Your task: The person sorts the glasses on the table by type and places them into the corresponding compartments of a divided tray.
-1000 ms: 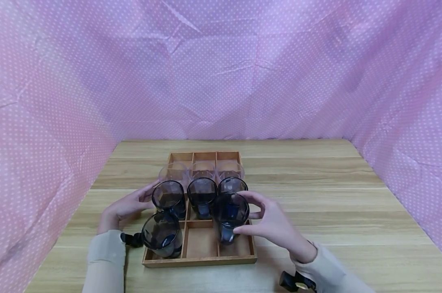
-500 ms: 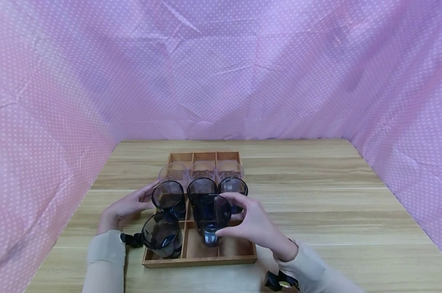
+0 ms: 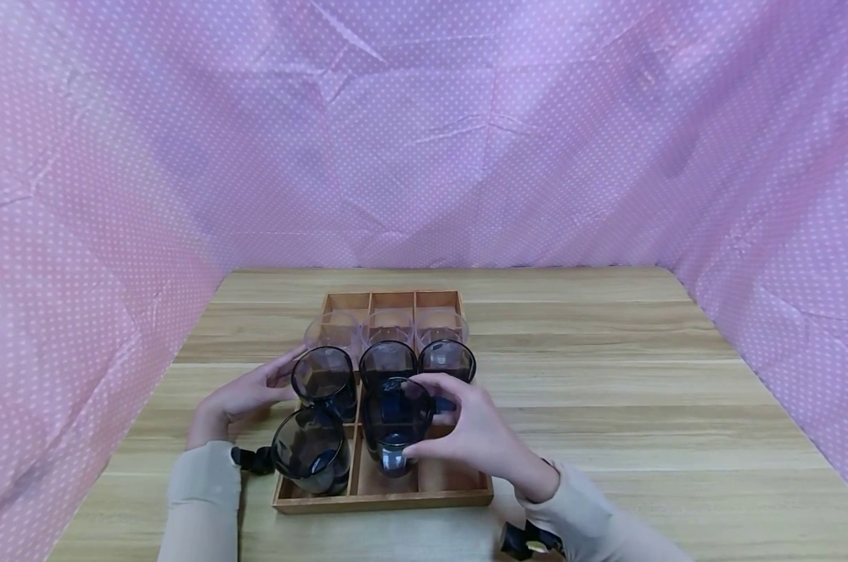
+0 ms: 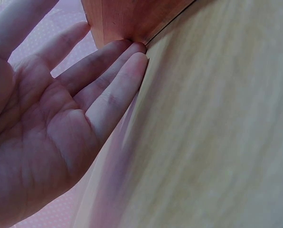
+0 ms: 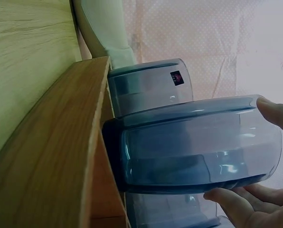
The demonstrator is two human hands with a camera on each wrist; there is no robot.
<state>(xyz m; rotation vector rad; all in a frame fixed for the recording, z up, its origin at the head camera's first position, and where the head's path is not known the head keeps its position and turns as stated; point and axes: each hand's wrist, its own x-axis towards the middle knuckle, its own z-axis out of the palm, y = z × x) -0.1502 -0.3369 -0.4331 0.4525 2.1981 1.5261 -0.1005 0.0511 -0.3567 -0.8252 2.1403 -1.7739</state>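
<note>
My right hand [image 3: 466, 429] grips a dark tinted drinking glass [image 3: 396, 410] near its rim, thumb on one side and fingers on the other. The glass stands nearly upright over the front middle compartment of a wooden divided tray [image 3: 385, 506]. In the right wrist view the glass [image 5: 189, 147] has its base behind the tray wall [image 5: 51, 142], so I cannot tell whether it touches the bottom. My left hand [image 3: 244, 394] rests at the tray's left side, and in the left wrist view its extended fingertips touch the tray's outer wall [image 4: 132, 21].
Another dark glass [image 3: 311, 453] stands in the front left compartment. Behind is a row of dark glasses [image 3: 323, 378], then a row of clear glasses [image 3: 334, 326]. The tray lies on a wooden table [image 3: 607, 375], enclosed by pink dotted cloth [image 3: 424, 156].
My right hand has carried the dark glass left, from the front right compartment to the front middle one, and slightly lower. The left hand has stayed in place.
</note>
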